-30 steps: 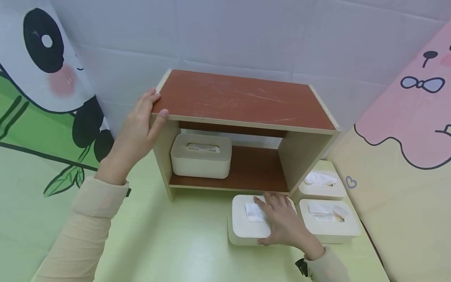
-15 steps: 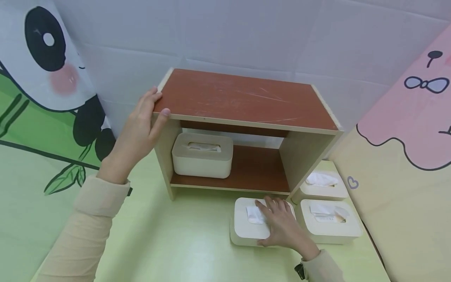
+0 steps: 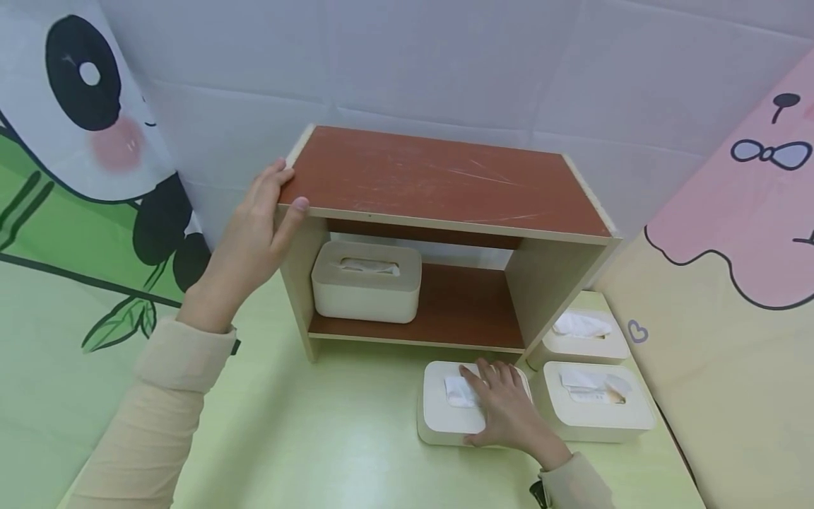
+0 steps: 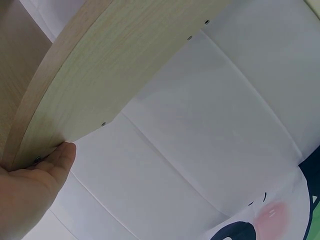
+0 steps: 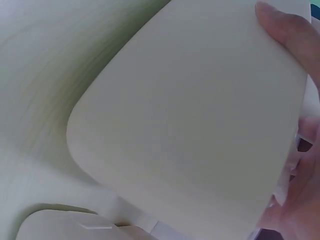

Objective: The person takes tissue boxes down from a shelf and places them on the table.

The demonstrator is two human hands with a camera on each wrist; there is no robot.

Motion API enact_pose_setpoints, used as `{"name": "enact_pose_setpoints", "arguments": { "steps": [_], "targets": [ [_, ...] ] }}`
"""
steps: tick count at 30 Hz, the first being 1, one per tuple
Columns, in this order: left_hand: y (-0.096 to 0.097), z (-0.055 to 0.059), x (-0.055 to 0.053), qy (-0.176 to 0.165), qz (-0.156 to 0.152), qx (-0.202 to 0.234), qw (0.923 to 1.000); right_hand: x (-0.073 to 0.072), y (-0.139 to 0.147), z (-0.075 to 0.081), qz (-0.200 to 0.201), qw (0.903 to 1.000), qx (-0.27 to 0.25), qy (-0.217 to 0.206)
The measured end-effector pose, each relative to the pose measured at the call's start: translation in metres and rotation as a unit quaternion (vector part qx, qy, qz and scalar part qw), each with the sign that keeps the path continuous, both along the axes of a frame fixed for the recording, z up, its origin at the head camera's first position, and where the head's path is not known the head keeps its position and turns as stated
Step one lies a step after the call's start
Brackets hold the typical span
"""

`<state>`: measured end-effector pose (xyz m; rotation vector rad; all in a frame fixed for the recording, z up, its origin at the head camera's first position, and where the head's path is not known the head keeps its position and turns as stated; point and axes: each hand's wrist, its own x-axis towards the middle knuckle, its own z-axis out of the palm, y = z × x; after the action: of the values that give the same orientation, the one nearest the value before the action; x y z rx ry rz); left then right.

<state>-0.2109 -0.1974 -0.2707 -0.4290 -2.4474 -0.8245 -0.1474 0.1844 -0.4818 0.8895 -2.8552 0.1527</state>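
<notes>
A small two-sided shelf (image 3: 445, 180) with a brown top stands against the wall. My left hand (image 3: 248, 247) grips its upper left corner, thumb on the front edge and fingertips over the side; the left wrist view shows the fingers at the pale side panel (image 4: 95, 75). In front of the shelf my right hand (image 3: 509, 413) spans a cream tissue box (image 3: 445, 417), thumb on its near side, fingers reaching over the top towards the far side. A tissue shows in its slot. Whether this box touches the table cannot be told. Another tissue box (image 3: 365, 300) sits inside the shelf, at left.
Right of the held box is a tissue box (image 3: 594, 420), with another tissue box (image 3: 585, 343) behind it. The pale green table (image 3: 331, 438) spreads in front. Printed cloths cover the walls on both sides, close to the table's right edge.
The tissue box in my right hand has come slightly nearer and lower, a little away from the shelf. My left hand keeps its place on the shelf corner.
</notes>
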Motion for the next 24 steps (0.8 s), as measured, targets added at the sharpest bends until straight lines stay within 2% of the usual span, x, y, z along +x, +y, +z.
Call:
{"name": "enact_pose_setpoints", "arguments": {
  "steps": [14,24],
  "targets": [
    [0.001,0.000,0.000,0.002,0.002,-0.003,1.0000,-0.003,0.003,-0.012,-0.002,0.9998,-0.007,-0.021],
    [0.001,0.000,0.001,-0.004,0.000,0.004,1.0000,-0.006,0.002,-0.014,-0.002,0.9996,-0.008,-0.026]
  ]
}}
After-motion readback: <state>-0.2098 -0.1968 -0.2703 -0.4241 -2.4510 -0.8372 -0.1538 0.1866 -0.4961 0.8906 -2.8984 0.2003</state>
